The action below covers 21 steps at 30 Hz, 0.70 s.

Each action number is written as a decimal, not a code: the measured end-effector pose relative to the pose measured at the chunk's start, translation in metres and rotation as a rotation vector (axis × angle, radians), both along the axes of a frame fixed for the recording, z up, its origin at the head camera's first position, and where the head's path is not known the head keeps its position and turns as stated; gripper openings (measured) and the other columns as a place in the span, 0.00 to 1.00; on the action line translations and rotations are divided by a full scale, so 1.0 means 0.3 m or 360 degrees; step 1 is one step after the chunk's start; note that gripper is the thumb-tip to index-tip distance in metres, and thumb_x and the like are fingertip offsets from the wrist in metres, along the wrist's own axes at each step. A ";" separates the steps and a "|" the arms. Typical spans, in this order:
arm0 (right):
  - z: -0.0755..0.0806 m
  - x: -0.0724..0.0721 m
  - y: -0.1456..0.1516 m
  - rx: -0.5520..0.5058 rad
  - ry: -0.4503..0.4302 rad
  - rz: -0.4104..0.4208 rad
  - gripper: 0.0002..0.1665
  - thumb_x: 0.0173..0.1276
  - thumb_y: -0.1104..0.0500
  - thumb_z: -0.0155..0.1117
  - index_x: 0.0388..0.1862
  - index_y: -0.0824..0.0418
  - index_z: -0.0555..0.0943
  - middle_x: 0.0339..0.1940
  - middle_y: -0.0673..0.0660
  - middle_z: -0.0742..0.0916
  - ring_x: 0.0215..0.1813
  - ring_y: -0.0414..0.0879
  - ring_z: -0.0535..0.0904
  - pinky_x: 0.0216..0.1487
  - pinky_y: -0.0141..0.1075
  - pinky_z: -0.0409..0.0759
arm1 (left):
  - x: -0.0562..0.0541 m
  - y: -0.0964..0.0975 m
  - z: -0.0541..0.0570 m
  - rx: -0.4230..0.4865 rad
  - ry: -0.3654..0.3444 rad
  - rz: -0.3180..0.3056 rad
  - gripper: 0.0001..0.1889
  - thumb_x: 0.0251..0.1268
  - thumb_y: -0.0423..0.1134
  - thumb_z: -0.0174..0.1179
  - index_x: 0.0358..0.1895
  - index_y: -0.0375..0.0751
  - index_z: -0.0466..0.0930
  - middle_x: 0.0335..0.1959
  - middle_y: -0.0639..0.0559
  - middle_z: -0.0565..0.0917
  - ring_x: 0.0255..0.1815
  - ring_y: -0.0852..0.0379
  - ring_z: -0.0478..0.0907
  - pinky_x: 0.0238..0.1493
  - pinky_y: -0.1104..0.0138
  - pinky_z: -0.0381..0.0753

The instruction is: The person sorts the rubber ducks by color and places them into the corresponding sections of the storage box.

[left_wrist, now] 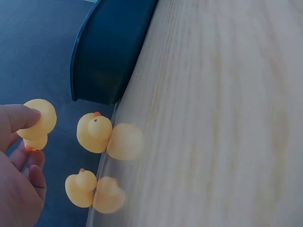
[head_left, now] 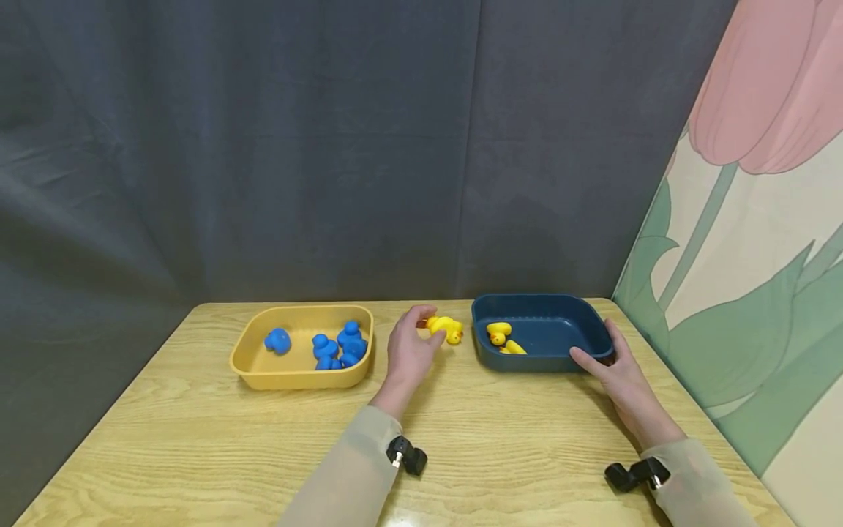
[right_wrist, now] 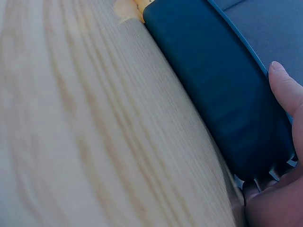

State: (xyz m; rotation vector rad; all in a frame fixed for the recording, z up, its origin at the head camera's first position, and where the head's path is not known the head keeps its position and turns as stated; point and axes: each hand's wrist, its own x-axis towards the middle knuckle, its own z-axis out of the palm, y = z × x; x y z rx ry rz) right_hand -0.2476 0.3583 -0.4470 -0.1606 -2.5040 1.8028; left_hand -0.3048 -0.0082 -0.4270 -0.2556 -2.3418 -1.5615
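Note:
In the left wrist view, my left hand [head_left: 411,351] pinches a yellow rubber duck [left_wrist: 42,116] between thumb and fingers, its head pointing down. Two more yellow ducks [left_wrist: 94,132] sit on the table just past it, close to the dark blue bin [head_left: 527,364]. My right hand [head_left: 626,388] grips that bin by its near right corner, thumb at the rim and fingers around the outer end. Inside the bin, yellow ducks [head_left: 498,333] lie at the left side. From the head, the ducks by the left hand overlap in one cluster.
A yellow bin [head_left: 296,380] stands left of my left hand, with several blue ducks [head_left: 324,346] in it. The wooden table [head_left: 487,439] ends at a grey curtain [head_left: 329,146] behind, and a flower-painted wall [head_left: 757,307] borders its right side.

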 end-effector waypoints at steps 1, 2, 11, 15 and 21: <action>0.000 0.001 -0.001 -0.0001 0.0003 0.0000 0.67 0.85 0.45 0.67 0.92 0.48 0.24 0.93 0.59 0.32 0.91 0.67 0.34 0.88 0.64 0.42 | 0.001 0.002 0.002 0.0014 0.0015 -0.0011 0.21 0.70 0.30 0.77 0.64 0.40 0.86 0.60 0.47 0.88 0.59 0.43 0.83 0.64 0.49 0.84; 0.001 0.003 -0.002 -0.0001 0.0006 0.0000 0.67 0.85 0.45 0.67 0.92 0.48 0.24 0.93 0.60 0.32 0.91 0.67 0.34 0.88 0.64 0.42 | 0.003 0.005 0.005 0.0028 0.0030 -0.0024 0.21 0.70 0.30 0.77 0.64 0.38 0.86 0.60 0.46 0.88 0.59 0.43 0.83 0.65 0.48 0.84; -0.004 0.005 -0.001 0.0011 0.0000 -0.0010 0.67 0.84 0.45 0.68 0.92 0.47 0.24 0.93 0.59 0.32 0.91 0.66 0.33 0.88 0.63 0.41 | 0.019 0.042 0.032 0.0034 0.0107 -0.0044 0.22 0.69 0.31 0.78 0.65 0.41 0.87 0.59 0.49 0.89 0.56 0.46 0.79 0.59 0.51 0.85; -0.002 0.006 -0.005 0.0012 0.0006 -0.0013 0.68 0.84 0.45 0.68 0.92 0.48 0.24 0.93 0.59 0.32 0.91 0.67 0.33 0.88 0.64 0.41 | 0.027 0.058 0.042 0.0013 0.0113 -0.0025 0.22 0.68 0.33 0.79 0.64 0.45 0.88 0.58 0.53 0.89 0.55 0.49 0.78 0.53 0.59 0.82; 0.001 0.005 -0.008 0.0013 0.0030 -0.0011 0.67 0.84 0.45 0.68 0.92 0.50 0.24 0.93 0.60 0.33 0.91 0.67 0.34 0.88 0.64 0.41 | 0.031 0.091 0.063 0.0002 0.0099 -0.0056 0.22 0.69 0.35 0.80 0.64 0.48 0.88 0.57 0.56 0.89 0.56 0.49 0.78 0.53 0.61 0.82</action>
